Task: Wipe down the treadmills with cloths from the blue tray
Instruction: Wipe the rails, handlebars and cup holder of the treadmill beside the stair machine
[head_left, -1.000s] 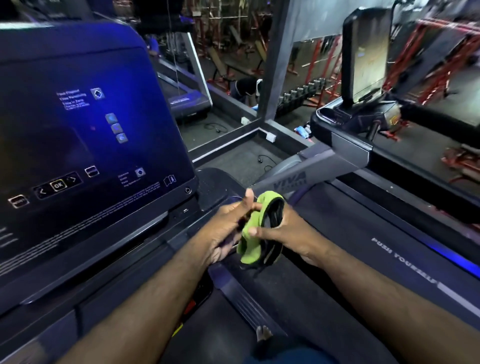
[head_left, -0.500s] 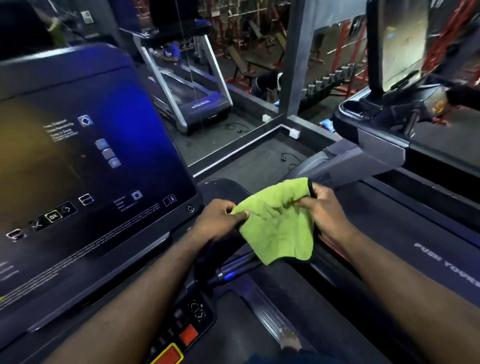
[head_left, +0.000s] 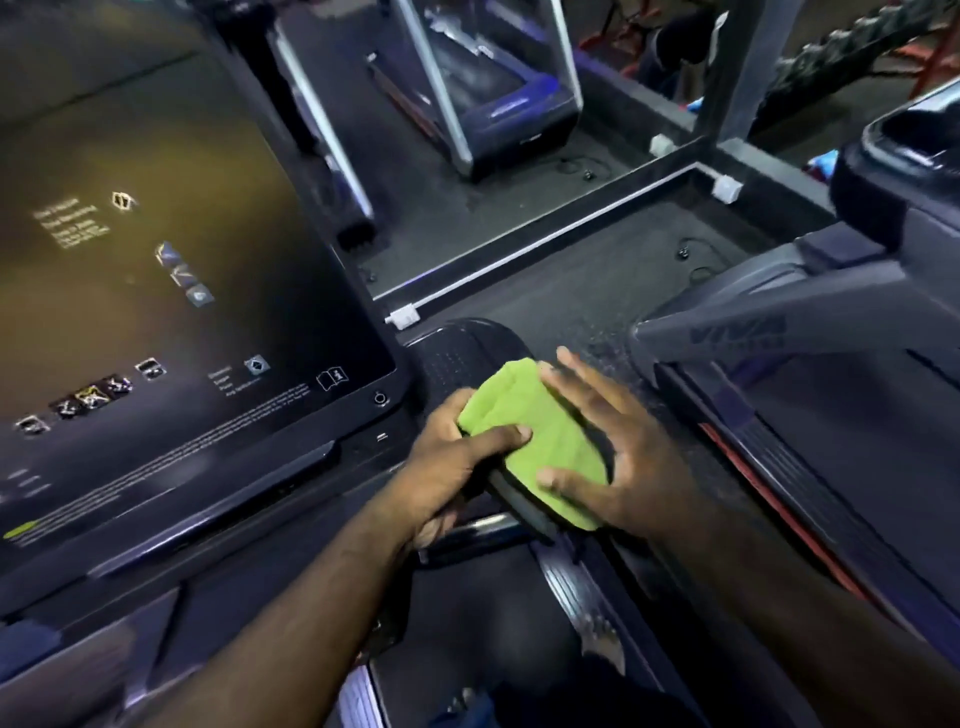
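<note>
Nearest the camera, two bare forearms reach forward over the treadmill's side rail (head_left: 582, 587) to its padded handrail (head_left: 457, 353), which juts out from the right corner of the console. The green cloth (head_left: 535, 431) lies draped over that handrail's near end, folded to a pad and sagging over its edge. The left hand (head_left: 447, 467) grips from the left, its fingers curled under the rail and its thumb laid across the cloth's near-left edge, pinching it to the padding. The right hand (head_left: 623, 452) rests flat on the cloth's right side with its fingers spread and straight and its thumb at the near edge. The cloth looks light, soft and limp, likely to bunch or slide on the smooth rail, so it probably wants a flat palm over its middle, with one edge pinned as it is here. Left of the hands the large console screen (head_left: 182, 312) glows with menu icons. Beyond lie dark floor matting, a neighbouring treadmill's upright (head_left: 769, 327) at the right and, farthest, another treadmill (head_left: 498, 104). The blue tray is not in view.
</note>
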